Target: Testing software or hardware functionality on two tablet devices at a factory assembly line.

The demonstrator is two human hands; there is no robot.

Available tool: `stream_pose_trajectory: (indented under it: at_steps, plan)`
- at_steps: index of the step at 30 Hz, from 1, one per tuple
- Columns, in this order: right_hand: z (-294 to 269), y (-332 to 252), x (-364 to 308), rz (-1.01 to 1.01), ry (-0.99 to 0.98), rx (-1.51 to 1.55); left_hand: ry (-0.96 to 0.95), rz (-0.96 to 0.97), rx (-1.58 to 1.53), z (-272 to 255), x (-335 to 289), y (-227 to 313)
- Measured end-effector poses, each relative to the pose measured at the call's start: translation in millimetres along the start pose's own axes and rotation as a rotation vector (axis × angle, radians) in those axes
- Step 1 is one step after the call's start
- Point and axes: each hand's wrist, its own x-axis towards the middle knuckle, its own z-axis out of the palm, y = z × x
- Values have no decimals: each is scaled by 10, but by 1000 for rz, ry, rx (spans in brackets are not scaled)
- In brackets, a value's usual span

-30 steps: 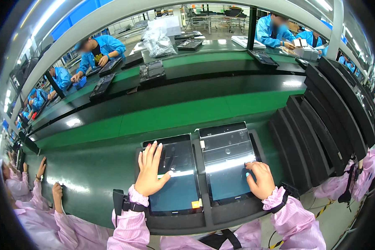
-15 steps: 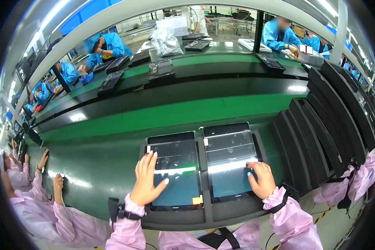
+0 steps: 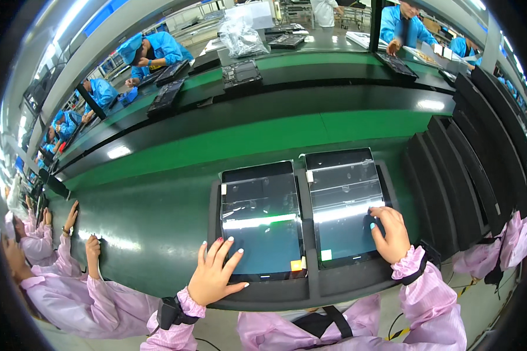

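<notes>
Two dark tablets, the left tablet (image 3: 257, 245) and the right tablet (image 3: 345, 234), lie screen up, side by side in a black foam tray (image 3: 312, 286). Film-like creases and light streaks show on both screens. My left hand (image 3: 214, 274), fingers spread, reaches over the left tablet's lower left corner and holds nothing. At the right edge of the right tablet, my right hand (image 3: 390, 235) has bent fingers, with thumb and forefinger apart over the screen. An orange sticker (image 3: 297, 265) marks the left tablet, and a pale green square (image 3: 326, 254) shows on the right one.
Black foam trays (image 3: 451, 181) stand in a leaning stack at my right. A co-worker's hand (image 3: 92, 248) rests over the green bench (image 3: 152, 199) at left. Across a raised dark ledge, people in blue work among opened devices (image 3: 242, 75) and a clear plastic bag (image 3: 240, 36).
My left hand has slid down from the left tablet's upper screen to its lower corner. My right hand stays by the right tablet. A pale green square now shows there. The view has shifted.
</notes>
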Motion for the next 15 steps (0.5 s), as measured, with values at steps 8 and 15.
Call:
stream_pose_trajectory:
  at_steps: [8,15]
  plan:
    - [12,-15,-8,-9,-8,5,90,180,159,58,68,-28]
    - [-15,-8,1,-1,-18,23,88,220,164,64,105,-27]
